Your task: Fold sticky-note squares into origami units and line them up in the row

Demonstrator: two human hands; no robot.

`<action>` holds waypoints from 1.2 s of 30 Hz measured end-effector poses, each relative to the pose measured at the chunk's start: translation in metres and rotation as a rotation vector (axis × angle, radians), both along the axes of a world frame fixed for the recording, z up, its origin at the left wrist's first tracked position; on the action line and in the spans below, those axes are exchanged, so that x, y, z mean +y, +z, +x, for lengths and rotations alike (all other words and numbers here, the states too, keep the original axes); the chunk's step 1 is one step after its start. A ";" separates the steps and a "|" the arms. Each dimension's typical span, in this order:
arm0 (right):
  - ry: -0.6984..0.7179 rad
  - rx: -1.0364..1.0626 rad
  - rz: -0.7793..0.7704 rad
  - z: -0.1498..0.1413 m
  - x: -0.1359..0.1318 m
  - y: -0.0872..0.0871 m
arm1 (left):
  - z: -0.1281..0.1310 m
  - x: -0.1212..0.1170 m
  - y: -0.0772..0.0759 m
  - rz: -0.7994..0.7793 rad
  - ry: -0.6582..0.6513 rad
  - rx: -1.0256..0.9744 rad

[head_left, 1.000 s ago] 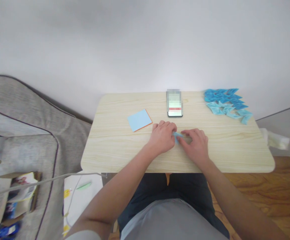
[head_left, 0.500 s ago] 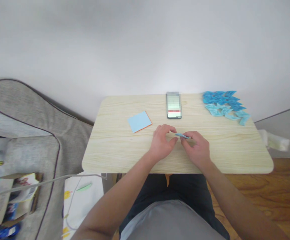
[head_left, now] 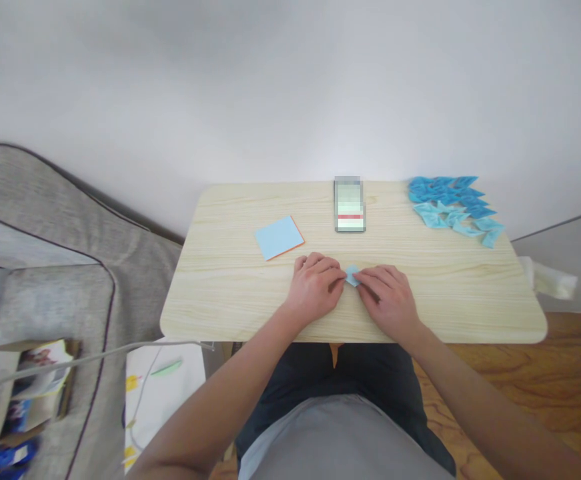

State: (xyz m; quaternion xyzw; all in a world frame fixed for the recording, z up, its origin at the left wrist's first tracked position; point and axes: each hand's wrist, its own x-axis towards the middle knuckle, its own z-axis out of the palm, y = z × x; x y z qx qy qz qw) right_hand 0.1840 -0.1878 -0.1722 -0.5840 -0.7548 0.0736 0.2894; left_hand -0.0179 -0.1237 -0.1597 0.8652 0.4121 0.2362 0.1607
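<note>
A small folded piece of light blue paper (head_left: pixel 352 275) is held low at the wooden table, between my two hands. My left hand (head_left: pixel 316 283) pinches its left side with the fingertips. On the opposite side, the fingers of my right hand (head_left: pixel 389 299) close on its right edge. Part of the paper is hidden under the fingertips. Beyond my left hand lies a stack of light blue square paper (head_left: pixel 279 238) with an orange edge showing beneath. Several folded paper pieces, darker blue (head_left: pixel 445 192) and pale blue (head_left: pixel 457 220), are grouped at the table's back right.
A phone (head_left: pixel 350 205) with a blurred screen lies at the table's back middle, near the wall. The table (head_left: pixel 230 293) has rounded corners. To the left are a grey sofa (head_left: pixel 143 293), an open cardboard box (head_left: pixel 0 393) and a cable (head_left: pixel 135 345).
The folded paper was seen edge-on between my fingers half a second ago; now its flat face shows upward. My left hand has shifted slightly left and its fingertips have closed on the paper.
</note>
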 end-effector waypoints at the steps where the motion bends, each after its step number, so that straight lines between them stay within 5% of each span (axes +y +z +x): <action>1: -0.010 0.022 0.000 0.001 0.000 -0.001 | -0.001 0.000 -0.001 -0.005 -0.001 -0.008; 8: -0.128 0.061 -0.006 0.006 0.003 -0.008 | 0.000 0.003 -0.002 -0.053 0.030 -0.031; 18: -0.087 0.057 -0.067 0.017 0.012 -0.007 | 0.002 0.007 -0.002 -0.113 0.081 -0.044; 36: -0.187 -0.069 -0.240 0.006 0.024 0.008 | 0.014 0.006 0.004 -0.134 0.178 0.025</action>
